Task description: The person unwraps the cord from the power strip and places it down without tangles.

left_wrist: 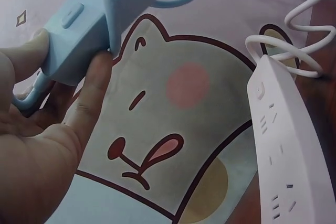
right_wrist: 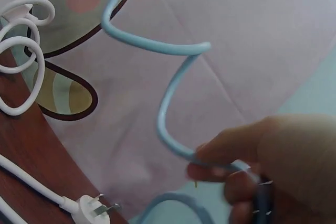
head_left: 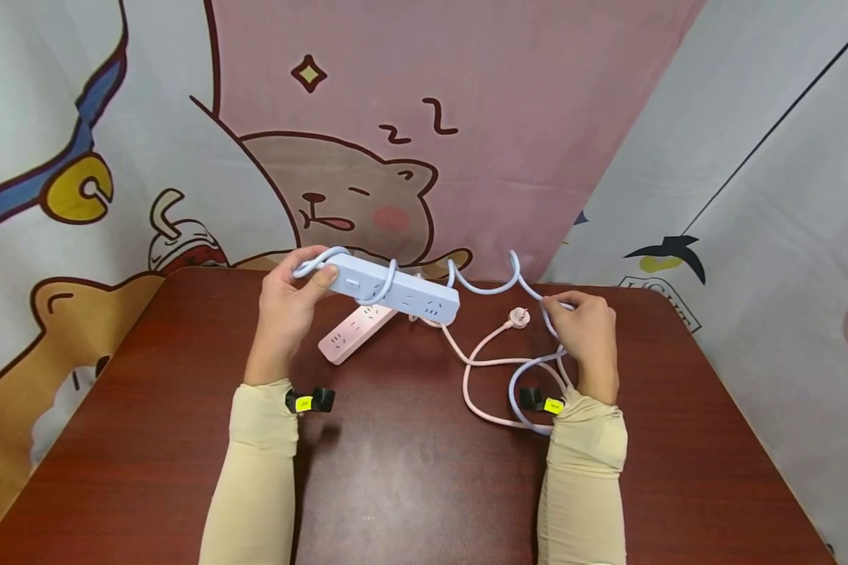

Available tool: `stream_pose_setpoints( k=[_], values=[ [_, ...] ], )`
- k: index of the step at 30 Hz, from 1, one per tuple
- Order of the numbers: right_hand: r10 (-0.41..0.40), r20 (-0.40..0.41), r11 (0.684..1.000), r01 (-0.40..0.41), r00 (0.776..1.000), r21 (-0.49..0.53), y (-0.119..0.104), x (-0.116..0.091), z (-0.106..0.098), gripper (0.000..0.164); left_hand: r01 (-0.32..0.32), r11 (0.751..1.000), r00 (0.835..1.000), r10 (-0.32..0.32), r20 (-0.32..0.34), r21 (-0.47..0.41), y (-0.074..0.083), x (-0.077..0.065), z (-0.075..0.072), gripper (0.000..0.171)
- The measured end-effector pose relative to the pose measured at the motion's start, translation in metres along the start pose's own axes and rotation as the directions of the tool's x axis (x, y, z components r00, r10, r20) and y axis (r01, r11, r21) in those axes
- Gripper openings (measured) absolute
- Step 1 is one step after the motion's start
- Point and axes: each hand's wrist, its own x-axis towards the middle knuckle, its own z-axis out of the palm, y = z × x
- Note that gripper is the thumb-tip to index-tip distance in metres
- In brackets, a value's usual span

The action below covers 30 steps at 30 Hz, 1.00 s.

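My left hand (head_left: 287, 310) grips one end of a light blue power strip (head_left: 413, 293), held up above the table, thumb on top near its switch. A blue cord (head_left: 484, 291) loops around the strip and runs in loose coils to the right. Between thumb and fingers, my right hand (head_left: 585, 333) pinches that cord; in the right wrist view the cord (right_wrist: 173, 103) zigzags up from the fingertips. Below and behind the blue strip, a pink power strip (head_left: 353, 336) lies on the table, partly covered by it. In the left wrist view this second strip (left_wrist: 286, 145) looks nearly white.
The pink strip's cord (head_left: 466, 384) curves over the brown table (head_left: 410, 486), and its plug (head_left: 519, 317) lies prongs up near the back. More blue cord (head_left: 514, 392) hangs beside my right wrist. A cartoon-printed curtain (head_left: 509, 118) stands behind the table.
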Motion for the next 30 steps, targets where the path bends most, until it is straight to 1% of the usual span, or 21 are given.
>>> stream_pose_setpoints(
  k=[2,5,6,8,9,10,12,13,15,16,18,20,22,24,26,27,29,30],
  values=[
    [-0.003,0.069,0.999,0.005,0.998,-0.032,0.002,0.000,-0.001,0.030,-0.003,1.000,1.000,0.003,0.003,0.015,0.000,0.000,0.000,0.038],
    [0.000,0.205,0.997,0.016,0.979,-0.075,0.002,0.000,-0.003,0.030,0.002,1.000,1.000,-0.002,0.008,0.002,0.000,0.000,0.001,0.038],
    [-0.006,0.239,0.996,0.027,0.971,-0.087,0.002,0.000,-0.004,0.030,0.004,1.000,1.000,-0.004,0.012,-0.010,0.000,-0.001,0.001,0.038],
    [-0.024,0.278,0.994,0.051,0.960,-0.092,0.000,-0.001,-0.005,0.030,0.008,0.999,1.000,-0.007,0.024,-0.032,-0.001,-0.001,0.003,0.038],
    [-0.047,0.275,0.993,0.074,0.960,-0.090,-0.001,-0.001,-0.005,0.029,0.006,0.999,1.000,-0.005,0.031,-0.040,-0.001,-0.001,0.004,0.038],
    [-0.075,0.255,0.992,0.098,0.964,-0.080,-0.003,-0.002,-0.006,0.027,0.004,0.999,0.999,-0.002,0.041,-0.049,-0.001,-0.001,0.004,0.038],
    [-0.147,0.187,0.987,0.156,0.971,-0.037,-0.009,-0.005,-0.007,0.025,-0.005,0.999,0.998,0.007,0.060,-0.033,-0.001,-0.001,0.005,0.037],
    [-0.187,0.149,0.982,0.190,0.971,-0.003,-0.013,-0.006,-0.007,0.025,-0.012,1.000,0.998,0.012,0.066,-0.010,-0.001,-0.001,0.005,0.036],
    [-0.273,0.090,0.960,0.266,0.958,0.086,-0.024,-0.010,-0.007,0.023,-0.027,0.999,0.997,0.024,0.080,0.040,-0.001,-0.001,0.004,0.034],
    [-0.316,0.076,0.942,0.303,0.946,0.144,-0.030,-0.013,-0.007,0.023,-0.030,0.998,0.995,0.024,0.093,0.063,-0.001,-0.002,0.003,0.033],
    [-0.393,0.088,0.895,0.359,0.915,0.265,-0.044,-0.018,-0.003,0.024,-0.039,0.995,0.992,0.027,0.127,0.095,0.000,-0.003,0.003,0.032],
    [-0.470,0.133,0.839,0.394,0.873,0.375,-0.057,-0.023,0.003,0.025,-0.043,0.994,0.984,0.025,0.177,0.098,0.001,-0.004,0.004,0.032],
    [-0.536,0.196,0.794,0.412,0.821,0.448,-0.069,-0.028,0.011,0.027,-0.052,0.994,0.973,0.029,0.229,0.096,0.001,-0.006,0.006,0.033],
    [-0.576,0.274,0.776,0.410,0.770,0.479,-0.078,-0.032,0.019,0.030,-0.062,0.994,0.961,0.034,0.273,0.094,0.002,-0.008,0.008,0.032],
    [-0.597,0.343,0.775,0.411,0.725,0.481,-0.083,-0.034,0.026,0.034,-0.071,0.993,0.952,0.039,0.304,0.097,0.002,-0.009,0.011,0.031],
    [-0.605,0.368,0.776,0.418,0.706,0.473,-0.085,-0.035,0.029,0.035,-0.079,0.992,0.948,0.044,0.314,0.102,0.002,-0.010,0.011,0.031],
    [-0.616,0.397,0.777,0.440,0.680,0.451,-0.086,-0.036,0.033,0.037,-0.085,0.991,0.943,0.046,0.331,0.107,0.003,-0.010,0.013,0.030],
    [-0.627,0.399,0.771,0.459,0.669,0.442,-0.087,-0.036,0.034,0.038,-0.089,0.990,0.941,0.047,0.336,0.111,0.003,-0.010,0.013,0.030]
  ],
)
